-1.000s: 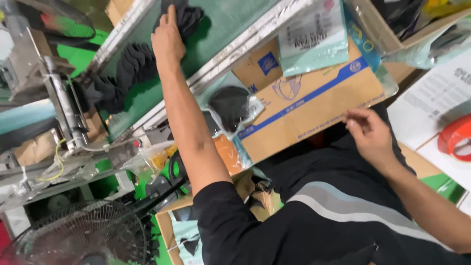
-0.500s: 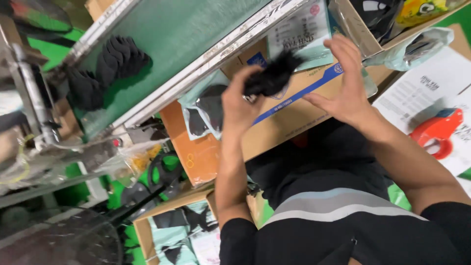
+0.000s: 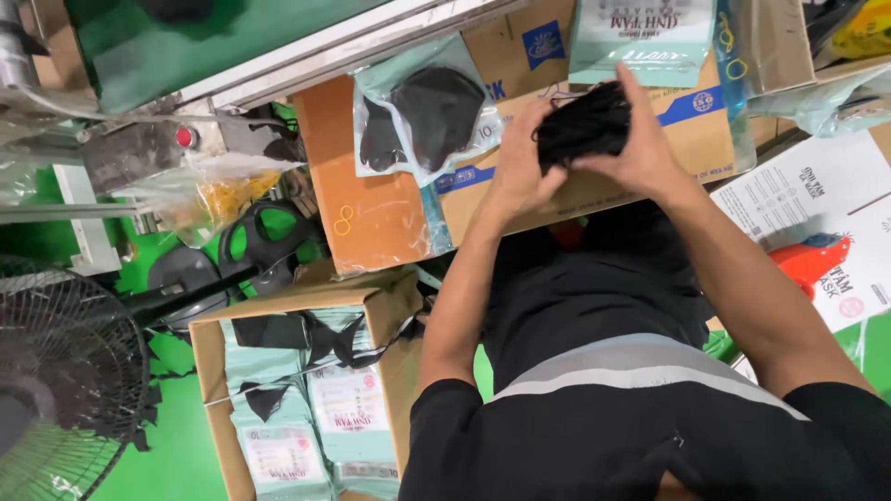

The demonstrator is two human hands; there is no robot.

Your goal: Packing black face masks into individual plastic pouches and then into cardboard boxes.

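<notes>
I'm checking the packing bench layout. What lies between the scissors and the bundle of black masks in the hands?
In the head view, a clear bag of black masks lies on the cardboard box, between the scissors and the bundle.

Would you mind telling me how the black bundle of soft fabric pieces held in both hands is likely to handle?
The black bundle of soft fabric pieces probably feels floppy: it bulges between the left hand and right hand. It seems light, held up by fingertips. Thin loops stick out, so it may snag.
</notes>
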